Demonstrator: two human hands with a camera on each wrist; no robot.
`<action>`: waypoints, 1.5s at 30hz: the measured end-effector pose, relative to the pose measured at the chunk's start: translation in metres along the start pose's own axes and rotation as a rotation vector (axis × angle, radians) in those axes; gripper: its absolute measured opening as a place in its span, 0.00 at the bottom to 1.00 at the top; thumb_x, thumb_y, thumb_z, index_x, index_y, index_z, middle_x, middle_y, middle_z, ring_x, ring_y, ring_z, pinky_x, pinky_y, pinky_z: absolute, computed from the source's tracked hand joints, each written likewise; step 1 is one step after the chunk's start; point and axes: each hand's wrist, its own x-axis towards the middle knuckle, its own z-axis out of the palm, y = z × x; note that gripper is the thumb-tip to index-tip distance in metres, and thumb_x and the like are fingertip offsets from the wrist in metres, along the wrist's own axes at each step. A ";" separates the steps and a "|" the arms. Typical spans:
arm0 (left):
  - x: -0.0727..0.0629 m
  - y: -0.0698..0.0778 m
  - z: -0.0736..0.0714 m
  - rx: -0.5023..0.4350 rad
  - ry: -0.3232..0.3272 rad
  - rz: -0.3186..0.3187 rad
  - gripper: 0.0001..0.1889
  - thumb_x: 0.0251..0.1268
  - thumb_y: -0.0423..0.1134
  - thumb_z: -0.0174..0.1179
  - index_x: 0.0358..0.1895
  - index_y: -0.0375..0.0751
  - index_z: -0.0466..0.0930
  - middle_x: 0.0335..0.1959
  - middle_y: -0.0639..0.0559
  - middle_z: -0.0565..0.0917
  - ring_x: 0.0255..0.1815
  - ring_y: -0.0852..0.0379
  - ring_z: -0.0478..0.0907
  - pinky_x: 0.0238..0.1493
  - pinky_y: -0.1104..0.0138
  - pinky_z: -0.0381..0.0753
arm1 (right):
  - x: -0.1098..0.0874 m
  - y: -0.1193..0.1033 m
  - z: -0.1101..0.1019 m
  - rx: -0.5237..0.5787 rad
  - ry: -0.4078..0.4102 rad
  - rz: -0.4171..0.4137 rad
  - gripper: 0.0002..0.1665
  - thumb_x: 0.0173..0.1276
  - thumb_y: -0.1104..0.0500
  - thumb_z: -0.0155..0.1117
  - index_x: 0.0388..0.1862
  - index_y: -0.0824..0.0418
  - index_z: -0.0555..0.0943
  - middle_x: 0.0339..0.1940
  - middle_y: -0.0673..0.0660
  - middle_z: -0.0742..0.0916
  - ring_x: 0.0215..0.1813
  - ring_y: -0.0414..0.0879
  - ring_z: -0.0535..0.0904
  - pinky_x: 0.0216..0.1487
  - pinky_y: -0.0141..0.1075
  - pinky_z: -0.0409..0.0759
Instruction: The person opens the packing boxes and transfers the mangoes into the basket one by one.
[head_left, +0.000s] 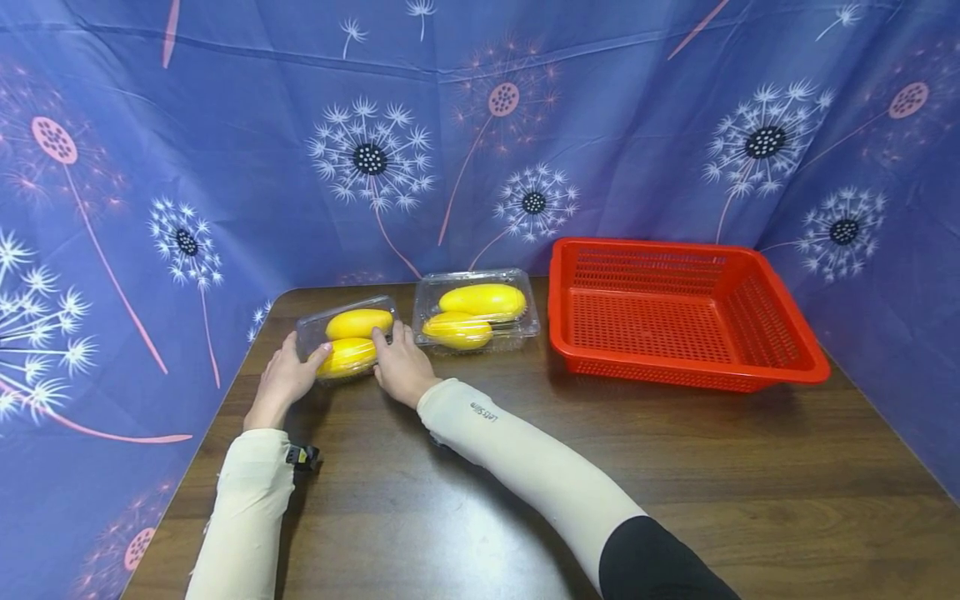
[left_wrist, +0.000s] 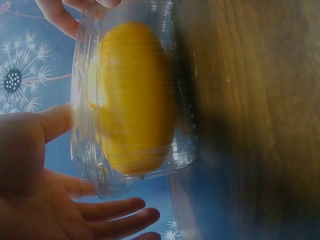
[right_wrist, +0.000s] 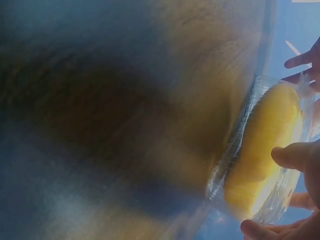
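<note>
A clear plastic clamshell box point(head_left: 309, 330) with two oval yellow fruits point(head_left: 360, 323) inside stands at the table's back left. My left hand point(head_left: 283, 377) holds its left end, the thumb at the near edge of the lid and the other fingers reaching along the side. At the opposite end, my right hand point(head_left: 405, 367) grips the box, its thumb over the near side and its fingers around the right end. One fruit point(left_wrist: 135, 95) shows large through the ribbed wall in the left wrist view. The lid lies over the fruits.
A second clear clamshell point(head_left: 528, 327) holding two yellow fruits point(head_left: 483, 300) sits just right of the first, near the back edge. Farther right stands a red plastic basket point(head_left: 690, 367) with perforated walls. A blue dandelion-patterned cloth point(head_left: 465, 200) hangs behind the brown wooden table point(head_left: 465, 500).
</note>
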 end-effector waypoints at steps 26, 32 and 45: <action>-0.005 -0.005 0.001 -0.050 0.164 -0.020 0.39 0.73 0.56 0.48 0.74 0.30 0.52 0.70 0.25 0.63 0.69 0.26 0.60 0.68 0.38 0.60 | -0.008 0.000 0.000 -0.025 0.119 -0.097 0.27 0.65 0.54 0.66 0.62 0.56 0.73 0.54 0.62 0.79 0.57 0.53 0.75 0.55 0.38 0.82; -0.008 -0.006 -0.001 -0.067 0.191 -0.026 0.34 0.73 0.51 0.49 0.73 0.30 0.56 0.67 0.26 0.67 0.67 0.27 0.63 0.67 0.38 0.62 | -0.012 0.003 0.001 0.003 0.100 -0.119 0.27 0.65 0.50 0.67 0.62 0.54 0.73 0.55 0.61 0.78 0.59 0.52 0.74 0.57 0.39 0.81; -0.020 -0.008 -0.004 -0.080 0.223 -0.030 0.31 0.72 0.49 0.50 0.70 0.30 0.63 0.60 0.28 0.75 0.63 0.29 0.69 0.61 0.41 0.67 | -0.020 0.010 -0.002 0.108 0.049 -0.177 0.30 0.66 0.49 0.66 0.65 0.53 0.72 0.59 0.64 0.77 0.60 0.53 0.77 0.60 0.40 0.79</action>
